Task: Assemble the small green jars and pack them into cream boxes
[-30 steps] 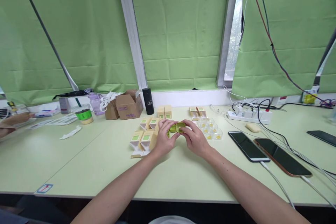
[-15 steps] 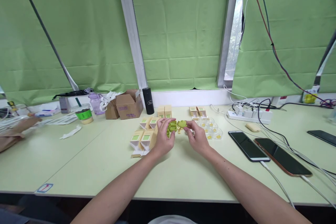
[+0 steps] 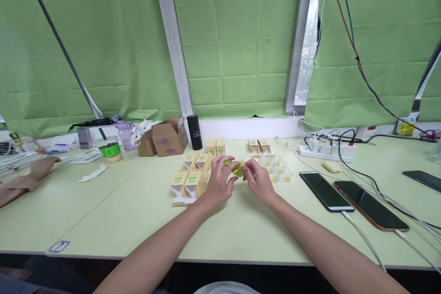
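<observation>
Near the middle of the table, my left hand (image 3: 220, 181) curls its fingers around a small green plastic piece with square hollows, now mostly hidden behind the fingers. My right hand (image 3: 258, 180) pinches a lobed green piece (image 3: 237, 170) at its right edge, close against the left fingertips. Whether the two green parts touch, I cannot tell. Just left of my left hand stand several small cream cardboard boxes (image 3: 193, 180) with green labels and open flaps. Beyond my right hand sit several clear plastic cups (image 3: 285, 175) with yellow centres.
Two more cream boxes (image 3: 260, 148) stand behind the cups. Phones (image 3: 325, 191) with charging cables and a power strip (image 3: 327, 152) lie on the right. At the back are a black cylinder (image 3: 195, 132), a brown carton (image 3: 170, 137) and a drink cup (image 3: 110, 149). A person's sleeve (image 3: 17, 189) reaches in at left.
My hands have come closer together, and the lobed green piece has moved down slightly. My left fingers now cover more of the hollowed green piece. The sleeve at far left has shifted.
</observation>
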`<action>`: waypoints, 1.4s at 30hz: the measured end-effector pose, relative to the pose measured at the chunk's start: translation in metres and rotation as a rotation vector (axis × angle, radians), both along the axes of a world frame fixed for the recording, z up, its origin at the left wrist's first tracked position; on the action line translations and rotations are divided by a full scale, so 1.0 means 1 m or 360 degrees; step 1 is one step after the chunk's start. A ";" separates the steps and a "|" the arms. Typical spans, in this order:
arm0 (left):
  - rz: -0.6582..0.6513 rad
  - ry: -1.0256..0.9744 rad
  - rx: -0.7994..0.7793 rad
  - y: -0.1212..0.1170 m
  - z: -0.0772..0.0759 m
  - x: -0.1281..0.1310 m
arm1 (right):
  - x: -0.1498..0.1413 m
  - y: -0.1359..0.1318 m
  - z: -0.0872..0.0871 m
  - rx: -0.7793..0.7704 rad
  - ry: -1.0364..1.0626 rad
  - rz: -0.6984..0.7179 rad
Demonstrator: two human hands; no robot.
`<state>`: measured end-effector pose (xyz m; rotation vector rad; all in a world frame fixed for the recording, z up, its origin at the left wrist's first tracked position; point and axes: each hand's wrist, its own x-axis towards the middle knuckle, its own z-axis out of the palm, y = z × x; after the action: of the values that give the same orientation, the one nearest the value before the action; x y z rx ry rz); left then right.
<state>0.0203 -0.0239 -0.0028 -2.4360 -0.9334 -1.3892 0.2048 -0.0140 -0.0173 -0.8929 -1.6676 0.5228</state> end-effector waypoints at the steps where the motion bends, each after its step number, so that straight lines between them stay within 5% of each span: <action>1: 0.0001 0.0009 0.0012 0.000 0.000 0.000 | 0.000 -0.001 0.000 -0.0007 -0.0001 0.0017; 8: 0.0016 -0.0068 0.0005 0.001 0.000 0.000 | 0.005 0.000 0.006 0.0097 0.0036 -0.0053; 16: 0.0047 -0.0673 -0.0480 0.011 0.000 0.000 | 0.021 0.018 0.008 0.0260 0.0054 -0.0489; 24: -0.0226 -0.1145 -0.0969 0.027 -0.005 -0.002 | 0.028 0.021 0.006 0.0175 -0.0587 -0.0819; 33: -0.0599 -0.1271 -0.1192 0.024 -0.003 -0.001 | 0.023 0.016 -0.001 0.0177 -0.1437 -0.0739; 42: -0.0766 -0.1305 -0.1299 0.017 -0.001 -0.003 | 0.021 0.023 -0.007 0.0291 -0.1462 -0.0735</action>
<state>0.0176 -0.0066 -0.0037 -2.7432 -1.3189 -2.7575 0.2259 0.0094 -0.0245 -1.4461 -2.1519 -0.4303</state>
